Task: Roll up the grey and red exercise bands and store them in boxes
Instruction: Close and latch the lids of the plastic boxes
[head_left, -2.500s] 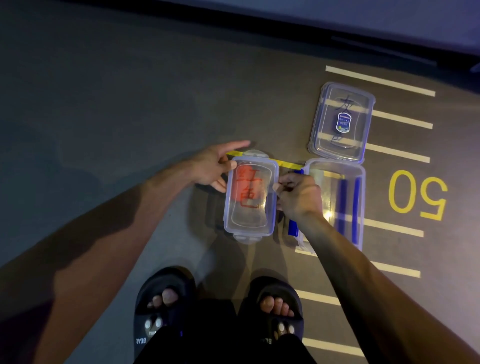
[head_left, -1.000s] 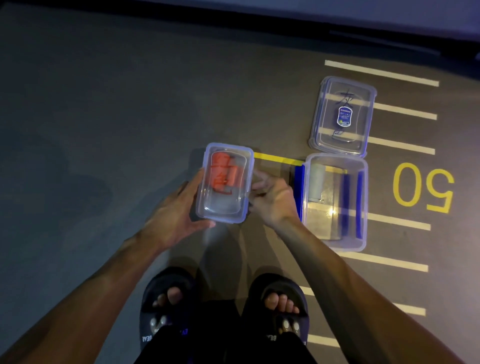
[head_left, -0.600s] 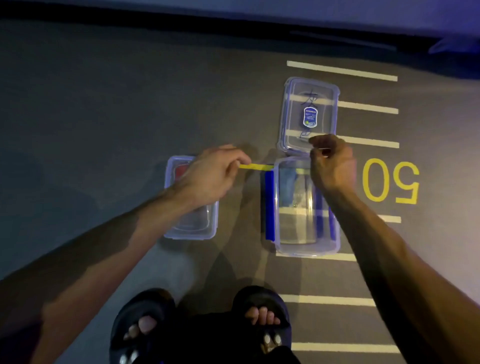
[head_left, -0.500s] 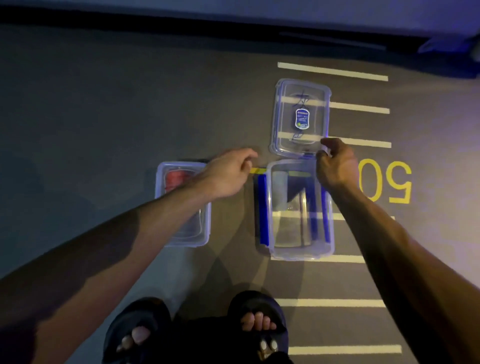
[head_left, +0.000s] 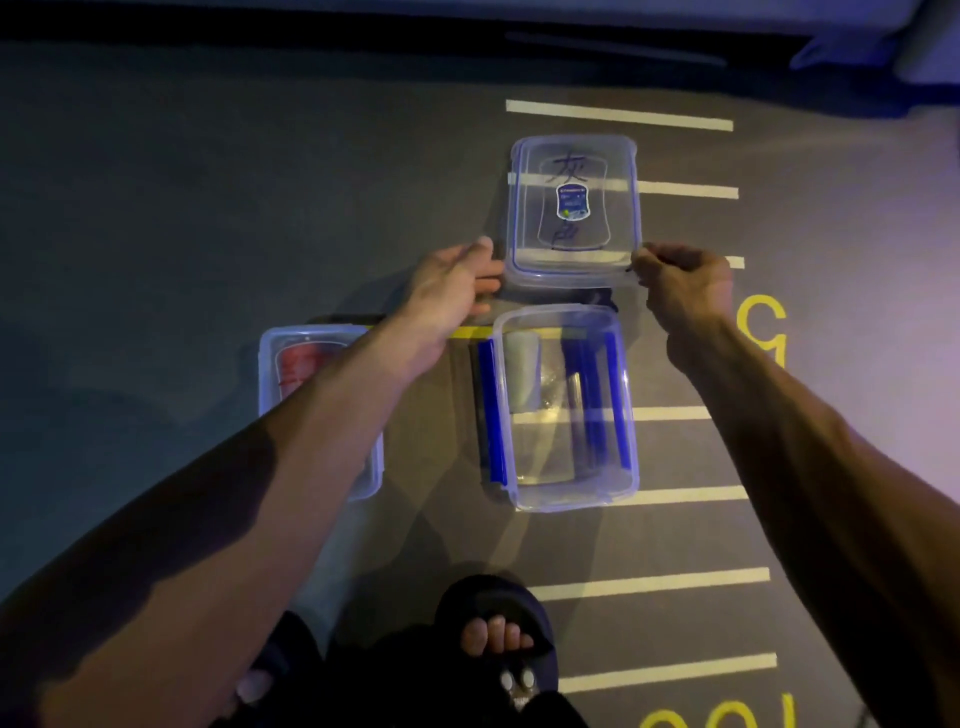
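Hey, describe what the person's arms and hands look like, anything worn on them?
Both forearms are bare, with no sleeves in view. The left hand and right hand show no gloves, and no rings, watch or wristbands are visible in the dim light.

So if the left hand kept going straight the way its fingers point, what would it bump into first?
Almost at once, the clear rectangular plastic lid with the blue sticker: the left hand has its fingertips at the lid's near left corner, seemingly touching it already, though depth is hard to judge.
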